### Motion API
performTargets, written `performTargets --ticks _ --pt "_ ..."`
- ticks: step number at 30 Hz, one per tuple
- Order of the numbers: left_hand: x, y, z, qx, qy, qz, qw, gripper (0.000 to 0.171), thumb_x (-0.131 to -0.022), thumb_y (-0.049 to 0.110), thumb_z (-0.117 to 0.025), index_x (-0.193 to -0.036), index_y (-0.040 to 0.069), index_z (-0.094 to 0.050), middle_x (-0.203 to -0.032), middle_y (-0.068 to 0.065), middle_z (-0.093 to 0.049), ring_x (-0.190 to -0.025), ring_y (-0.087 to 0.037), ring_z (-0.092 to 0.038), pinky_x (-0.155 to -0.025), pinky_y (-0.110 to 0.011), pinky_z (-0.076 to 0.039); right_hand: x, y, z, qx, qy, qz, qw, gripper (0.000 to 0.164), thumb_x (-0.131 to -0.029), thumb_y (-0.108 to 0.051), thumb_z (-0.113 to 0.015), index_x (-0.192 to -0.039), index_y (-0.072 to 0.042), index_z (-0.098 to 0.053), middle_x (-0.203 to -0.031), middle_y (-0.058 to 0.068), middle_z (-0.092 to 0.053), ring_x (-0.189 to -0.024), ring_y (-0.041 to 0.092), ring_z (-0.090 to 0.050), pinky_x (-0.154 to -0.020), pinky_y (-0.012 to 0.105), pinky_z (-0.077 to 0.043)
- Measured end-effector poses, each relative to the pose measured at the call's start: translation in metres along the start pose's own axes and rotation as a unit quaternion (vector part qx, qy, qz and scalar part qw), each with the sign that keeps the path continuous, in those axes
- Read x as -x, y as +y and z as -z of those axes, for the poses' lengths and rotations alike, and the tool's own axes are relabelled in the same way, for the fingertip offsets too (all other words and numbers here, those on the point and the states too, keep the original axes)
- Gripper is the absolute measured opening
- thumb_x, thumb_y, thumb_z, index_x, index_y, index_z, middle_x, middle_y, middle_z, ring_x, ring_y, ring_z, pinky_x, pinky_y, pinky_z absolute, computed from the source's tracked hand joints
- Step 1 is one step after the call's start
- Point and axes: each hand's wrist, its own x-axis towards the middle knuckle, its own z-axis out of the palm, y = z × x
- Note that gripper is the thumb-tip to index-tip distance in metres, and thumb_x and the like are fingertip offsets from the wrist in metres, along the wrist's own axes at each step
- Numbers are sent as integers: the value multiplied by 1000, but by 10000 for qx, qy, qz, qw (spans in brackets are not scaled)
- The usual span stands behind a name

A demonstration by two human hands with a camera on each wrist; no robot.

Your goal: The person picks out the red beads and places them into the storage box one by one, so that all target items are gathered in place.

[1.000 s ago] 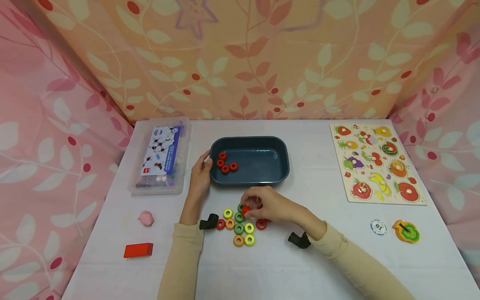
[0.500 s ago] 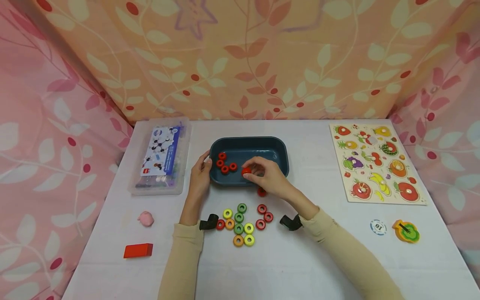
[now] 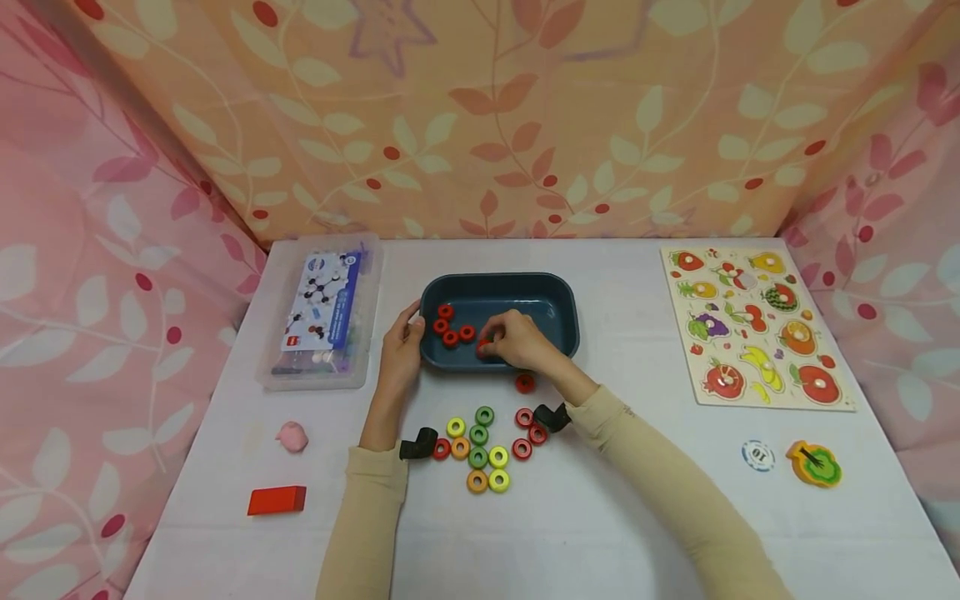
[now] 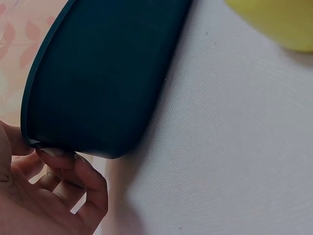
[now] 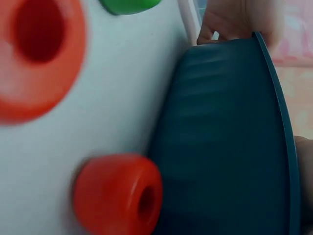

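My left hand (image 3: 402, 346) grips the left end of a dark blue tray (image 3: 517, 364), with the thumb at the rim and the fingers against the outer wall (image 4: 93, 147). Inside the tray my right hand (image 3: 521, 337) pinches a red ring bead (image 3: 484, 345) low over the floor, partly covered by the fingers. To its left several red ring beads (image 3: 450, 338) lie loose in the tray. One red bead (image 3: 525, 383) sits on the table beside the tray's near wall. In the right wrist view the rim hides most of the right hand.
Nearer me lie red beads (image 3: 522, 449), green beads (image 3: 478, 435), yellow beads (image 3: 498, 456) and orange beads (image 3: 477, 481). A clear plastic box (image 3: 318, 308) stands left. Right are a fruit puzzle board (image 3: 750, 333), a chip (image 3: 758, 455) and a tree piece (image 3: 814, 463). A red block (image 3: 276, 500) and pink lump (image 3: 292, 437) lie left.
My right hand has carried the red bead from the table group up over the near rim, then lower and slightly left inside the tray. My left hand keeps its grip on the tray.
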Motion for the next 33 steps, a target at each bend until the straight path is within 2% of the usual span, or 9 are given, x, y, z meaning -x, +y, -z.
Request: performTargets --ticks 5,8,12,15,20,24,27,30,33 --pt "-1 0 0 -18 8 -81 10000 44 -107 26 -47 -149 15 -49 -93 -22 -55 -80 -25 -50 -76 -31 -39 -10 -5 -5 -429 60 -220 9988 13 -91 -12 -73 -102 -4 -72 -75 6 -67 -64 18 -62 -61 27 -47" --pt "4 14 1 29 -97 -7 9999 44 -107 21 -47 -149 10 -48 -95 -26 -54 -80 -27 -50 -76 -32 -39 -14 -6 -7 -671 110 -190 9975 16 -93 -7 -69 -108 -1 -69 -88 9 -74 -74 20 -70 -68 29 -54" --pt "9 27 3 35 -183 134 9997 44 -107 15 -46 -149 5 -46 -97 -30 -53 -83 -33 -49 -75 -33 -38 -15 -4 -10 -804 155 48 9966 21 -96 -7 -66 -116 -2 -66 -101 8 -76 -82 17 -72 -74 30 -54" --pt "4 15 2 22 -124 118 9999 44 -107 20 -47 -150 10 -47 -96 -28 -53 -81 -29 -48 -74 -33 -38 -12 -4 -10 -717 266 317 9966 21 -96 -11 -66 -117 -4 -67 -104 5 -74 -84 16 -70 -74 30 -52" --pt "-1 0 -1 -70 -56 112 9999 45 -107 28 -47 -150 17 -48 -95 -22 -53 -76 -19 -47 -73 -31 -39 6 -7 -3 -438 341 1028 9932 22 -96 -14 -68 -116 -6 -68 -104 2 -70 -88 17 -64 -76 34 -52" --pt "-1 -2 -1 -60 12 54 10000 44 -107 30 -47 -149 19 -50 -94 -21 -53 -77 -20 -46 -73 -32 -39 29 -11 8 -188 228 1618 9864 21 -94 -17 -71 -114 -11 -68 -109 4 -68 -100 22 -61 -85 45 -51" --pt "-1 -2 -1 22 -11 60 10000 45 -107 29 -47 -150 17 -48 -96 -22 -53 -79 -22 -47 -75 -33 -38 49 -12 16 -64 179 1942 9808 20 -93 -19 -73 -113 -16 -68 -106 2 -66 -98 22 -59 -82 43 -51" --pt "-2 -2 -1 62 -63 85 9999 46 -107 28 -46 -151 15 -46 -99 -24 -55 -82 -24 -48 -77 -34 -38 66 -13 24 -114 -163 2005 9795 21 -92 -18 -74 -112 -17 -68 -93 -3 -64 -83 17 -59 -71 34 -51" --pt "-1 -1 0 14 -38 65 10000 45 -107 28 -46 -151 16 -47 -101 -25 -57 -84 -24 -49 -79 -34 -38 80 -11 30 0 -911 1716 9809 24 -91 -18 -75 -114 -15 -68 -81 -6 -62 -71 12 -57 -63 26 -48"
